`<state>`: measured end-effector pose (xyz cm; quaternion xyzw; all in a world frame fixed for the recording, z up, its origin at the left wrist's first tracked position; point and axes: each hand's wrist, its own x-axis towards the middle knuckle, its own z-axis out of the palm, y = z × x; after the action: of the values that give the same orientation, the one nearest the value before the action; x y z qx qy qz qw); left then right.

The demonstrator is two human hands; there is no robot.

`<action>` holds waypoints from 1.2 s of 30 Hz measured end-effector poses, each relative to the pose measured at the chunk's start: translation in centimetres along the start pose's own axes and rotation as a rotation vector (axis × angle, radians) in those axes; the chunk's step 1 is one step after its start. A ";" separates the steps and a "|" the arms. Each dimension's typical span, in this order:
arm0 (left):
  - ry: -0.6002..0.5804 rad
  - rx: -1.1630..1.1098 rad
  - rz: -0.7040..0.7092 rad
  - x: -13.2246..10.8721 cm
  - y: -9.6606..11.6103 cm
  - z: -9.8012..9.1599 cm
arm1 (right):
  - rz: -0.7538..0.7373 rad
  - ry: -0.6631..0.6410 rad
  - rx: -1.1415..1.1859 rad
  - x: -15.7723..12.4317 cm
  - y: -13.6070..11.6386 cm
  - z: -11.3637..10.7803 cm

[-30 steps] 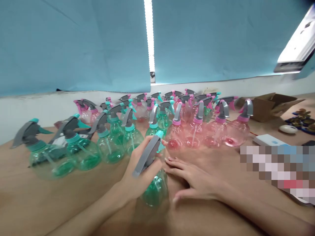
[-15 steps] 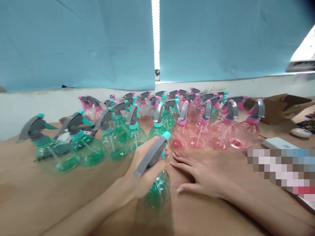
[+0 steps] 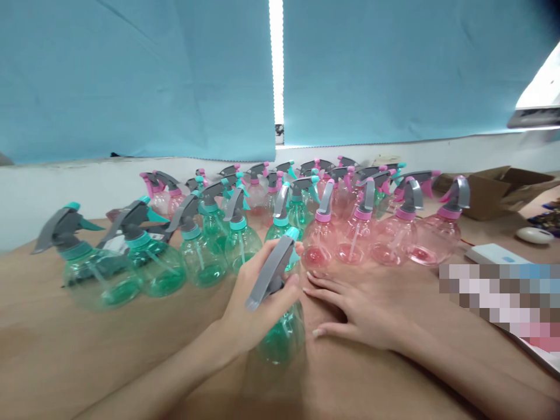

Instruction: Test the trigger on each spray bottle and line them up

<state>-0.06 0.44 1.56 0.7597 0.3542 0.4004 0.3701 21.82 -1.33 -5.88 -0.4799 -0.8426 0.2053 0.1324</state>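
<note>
My left hand [image 3: 254,297] is wrapped round the neck of a green spray bottle [image 3: 282,341] with a grey head and turquoise nozzle. Its nozzle points away from me, and part of the neck is hidden by my fingers. To the right, my right hand [image 3: 354,309] lies on the table with fingers stretched out, holding nothing, its fingertips close to the held bottle. In front stands a row of round spray bottles: green ones on the left, such as a green bottle [image 3: 203,262], and pink ones on the right, such as a pink bottle [image 3: 319,248].
Several more spray bottles stand in rows behind, by the white wall [image 3: 87,189]. At the right are an open cardboard box [image 3: 485,195], a white mouse [image 3: 534,235], a white box [image 3: 499,255] and a blurred-out item [image 3: 503,297]. Blue curtains [image 3: 140,81] hang at the back.
The head of the held green bottle has turned slightly more upright and shifted a little right, with my left hand still round it. My right hand has hardly moved.
</note>
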 end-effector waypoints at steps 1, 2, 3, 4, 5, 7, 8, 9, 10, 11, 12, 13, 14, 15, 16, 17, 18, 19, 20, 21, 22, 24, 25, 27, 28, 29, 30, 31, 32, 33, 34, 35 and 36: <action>0.001 -0.005 0.004 0.1 0.0 0.0 | -0.002 0.003 -0.003 0.0 0.0 0.0; 0.002 -0.009 0.013 0.1 0.0 0.1 | -0.004 0.005 -0.006 0.1 0.1 0.1; 0.005 -0.011 0.024 0.2 0.1 0.1 | -0.006 0.007 -0.010 0.1 0.1 0.1; 0.009 -0.012 0.038 0.2 0.1 0.1 | -0.007 0.006 -0.016 0.1 0.1 0.1; 0.009 -0.009 0.048 0.2 0.1 0.2 | -0.007 0.006 -0.023 0.2 0.1 0.1; 0.007 -0.004 0.061 0.2 0.2 0.2 | -0.006 0.010 -0.032 0.2 0.1 0.2; 0.005 -0.002 0.062 0.2 0.2 0.2 | -0.008 0.014 -0.033 0.1 0.2 0.2; 0.005 0.003 0.060 0.1 0.2 0.1 | -0.012 0.021 -0.031 0.1 0.2 0.3; 0.004 0.005 0.056 0.1 0.2 0.1 | -0.016 0.027 -0.028 0.1 0.3 0.4; 0.004 0.008 0.050 0.1 0.2 0.1 | -0.020 0.032 -0.026 0.1 0.4 0.4; 0.004 0.011 0.044 0.1 0.2 0.0 | -0.022 0.035 -0.023 0.1 0.4 0.5; 0.004 0.018 0.035 0.1 0.2 0.0 | -0.024 0.037 -0.021 0.0 0.5 0.5; 0.006 0.024 0.029 0.1 0.3 0.0 | -0.024 0.041 -0.020 0.0 0.5 0.5; 0.006 0.027 0.027 0.2 0.3 0.0 | -0.024 0.045 -0.019 0.1 0.5 0.6; 0.006 0.029 0.024 0.2 0.4 0.1 | -0.024 0.048 -0.018 0.1 0.5 0.6; 0.004 0.028 0.022 0.2 0.4 0.1 | -0.024 0.050 -0.017 0.1 0.5 0.6; 0.003 0.022 0.022 0.2 0.4 0.1 | -0.023 0.050 -0.016 0.1 0.6 0.6; 0.001 0.015 0.020 0.2 0.4 0.1 | -0.023 0.051 -0.014 0.1 0.6 0.6; 0.001 0.008 0.016 0.1 0.4 0.1 | -0.021 0.052 -0.011 0.1 0.6 0.6; 0.002 0.003 0.014 0.1 0.4 0.1 | -0.020 0.052 -0.009 0.1 0.6 0.6; 0.005 -0.002 0.013 0.1 0.4 0.1 | -0.017 0.052 -0.006 0.1 0.6 0.6; 0.008 -0.005 0.014 0.1 0.4 0.1 | -0.010 0.045 -0.004 0.1 0.5 0.6; 0.006 -0.006 0.017 0.1 0.4 0.1 | -0.007 0.039 -0.004 0.1 0.5 0.6; 0.003 -0.006 0.024 0.1 0.4 0.1 | -0.001 0.030 -0.007 0.1 0.5 0.5; 0.003 -0.003 0.028 0.1 0.4 0.1 | 0.001 0.028 -0.009 0.1 0.5 0.5; 0.005 0.001 0.032 0.1 0.3 0.1 | 0.001 0.027 -0.010 0.1 0.4 0.5; 0.007 0.004 0.035 0.1 0.3 0.1 | 0.001 0.028 -0.010 0.1 0.4 0.4; 0.009 0.007 0.036 0.1 0.3 0.1 | -0.001 0.030 -0.008 0.1 0.5 0.4; 0.012 0.009 0.034 0.1 0.3 0.1 | -0.003 0.032 -0.006 0.1 0.5 0.5; 0.014 0.008 0.032 0.1 0.3 0.1 | -0.004 0.034 -0.004 0.1 0.5 0.5; 0.017 0.008 0.029 0.1 0.3 0.1 | -0.004 0.035 -0.002 0.1 0.5 0.5; 0.019 0.008 0.027 0.1 0.3 0.1 | -0.004 0.036 0.000 0.1 0.5 0.5; 0.022 0.010 0.025 0.1 0.3 0.2 | -0.005 0.038 0.003 0.1 0.6 0.6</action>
<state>0.21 0.34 1.80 0.7614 0.3508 0.4115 0.3576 21.98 -1.14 -6.64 -0.4816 -0.8408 0.1971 0.1495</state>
